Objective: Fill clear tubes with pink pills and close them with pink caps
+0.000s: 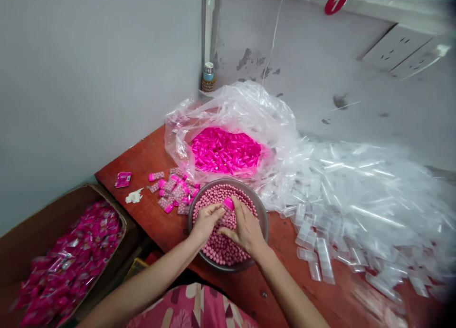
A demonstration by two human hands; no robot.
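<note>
Over a grey bowl [264, 223] of pink beads [224, 252], both my hands meet at one small clear tube with a bright pink cap [228, 204]. My left hand [206, 222] pinches the tube's body from the left. My right hand [245, 226] has its fingers at the cap, with the thumb apart and lower down. The tube is tilted and partly hidden by my fingers; pink beads seem to show through it. Left of the bowl lies a pile of capped tubes filled with beads [178, 190].
Behind the bowl, a clear plastic bag [245, 104] holds loose pink caps [226, 149]. Many clear tubes [356, 199] heap up on the right of the red table [156, 223]. A cardboard box [121, 218] of pink packets stands at lower left. A bottle [208, 76] is in the corner.
</note>
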